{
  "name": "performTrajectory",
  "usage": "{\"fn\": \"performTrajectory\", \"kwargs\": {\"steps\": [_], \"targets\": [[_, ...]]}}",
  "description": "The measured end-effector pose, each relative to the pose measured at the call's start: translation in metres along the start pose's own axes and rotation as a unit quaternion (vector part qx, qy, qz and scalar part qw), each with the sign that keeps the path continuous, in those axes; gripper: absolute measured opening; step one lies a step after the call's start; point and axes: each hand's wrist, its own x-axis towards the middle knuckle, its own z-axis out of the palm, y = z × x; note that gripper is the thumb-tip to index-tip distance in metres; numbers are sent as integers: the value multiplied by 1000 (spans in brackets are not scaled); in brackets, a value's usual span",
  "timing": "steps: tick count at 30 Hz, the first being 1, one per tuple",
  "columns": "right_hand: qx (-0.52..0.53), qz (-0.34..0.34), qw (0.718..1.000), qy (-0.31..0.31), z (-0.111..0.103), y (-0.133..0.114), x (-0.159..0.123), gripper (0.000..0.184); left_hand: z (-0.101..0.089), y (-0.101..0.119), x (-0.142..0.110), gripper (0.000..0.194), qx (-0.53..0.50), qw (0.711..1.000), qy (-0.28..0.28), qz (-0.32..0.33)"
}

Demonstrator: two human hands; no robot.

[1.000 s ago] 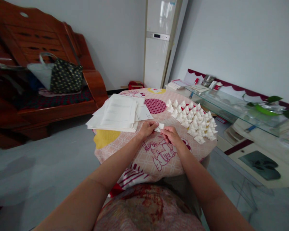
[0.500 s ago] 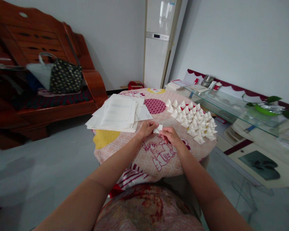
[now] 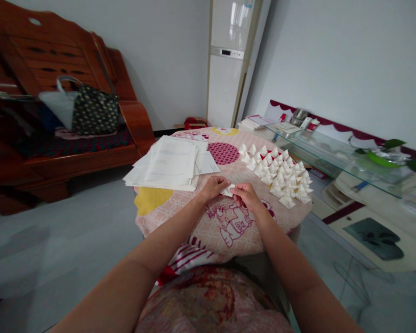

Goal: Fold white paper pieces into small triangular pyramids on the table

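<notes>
My left hand (image 3: 213, 187) and my right hand (image 3: 247, 196) meet over the patterned cloth on a small round table (image 3: 225, 222). Both pinch a small white folded paper piece (image 3: 228, 190) between their fingertips; most of it is hidden by my fingers. Just right of my hands stand rows of several folded white paper triangles (image 3: 280, 176). A stack of white paper sheets (image 3: 171, 163) lies to the left, behind my left hand.
A dark wooden bench (image 3: 65, 115) with a dotted handbag (image 3: 90, 110) stands at the left. A tall white air-conditioner unit (image 3: 229, 64) is at the back wall. A glass-topped low stand (image 3: 333, 152) with books, cups and a plant runs along the right.
My hands have drawn a little closer together over the paper piece, which now shows less between the fingers. Nothing else has moved.
</notes>
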Motion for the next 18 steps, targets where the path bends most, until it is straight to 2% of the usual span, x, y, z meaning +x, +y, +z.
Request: {"fn": "performTrajectory", "kwargs": {"steps": [4, 8, 11, 16, 18], "targets": [[4, -4, 1000, 5, 0, 0, 1, 37, 0, -3, 1, 44, -1, 1000, 19, -8], [8, 5, 1000, -11, 0, -1, 0, 34, -3, -2, 3, 41, 46, 996, 64, 33], [7, 9, 1000, -21, 0, -1, -1, 32, -3, 0, 3, 42, 48, 995, 82, 38], [14, 4, 1000, -1, 0, 3, 1, 33, 0, 2, 1, 41, -36, 999, 28, -3], [17, 0, 1000, 2, 0, 3, 1, 33, 1, 2, 0, 39, -44, 999, 22, -12]]}}
